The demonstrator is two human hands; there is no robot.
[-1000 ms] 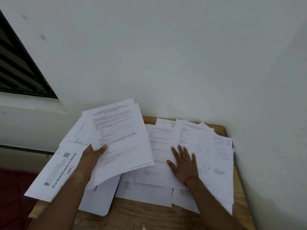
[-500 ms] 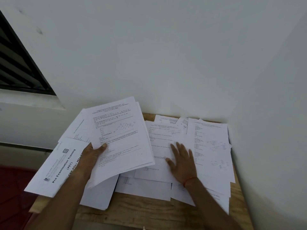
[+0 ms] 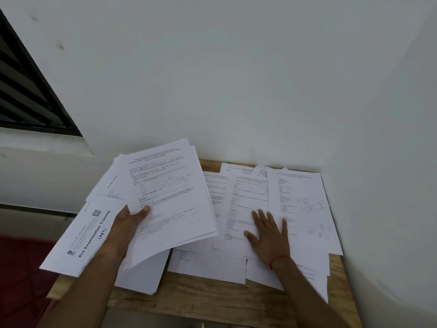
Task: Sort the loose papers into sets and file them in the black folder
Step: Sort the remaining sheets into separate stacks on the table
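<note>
My left hand [image 3: 128, 227] grips a stack of printed sheets [image 3: 170, 200] by its lower left edge and holds it tilted above the table. My right hand [image 3: 268, 235] lies flat, fingers spread, on the loose papers [image 3: 305, 209] that overlap across the wooden table [image 3: 208, 301]. A sheet titled "Pre Examination Training (PET)" [image 3: 87, 235] hangs over the table's left edge, under my left forearm. No black folder shows in this view.
White walls meet in a corner right behind and to the right of the table. A dark louvred window [image 3: 26, 91] sits at the upper left above a ledge. Dark red floor [image 3: 21, 275] shows at the lower left.
My right hand has pushed the right-hand sheets away from me toward the corner, squaring them against the wall. The held stack has stayed almost still.
</note>
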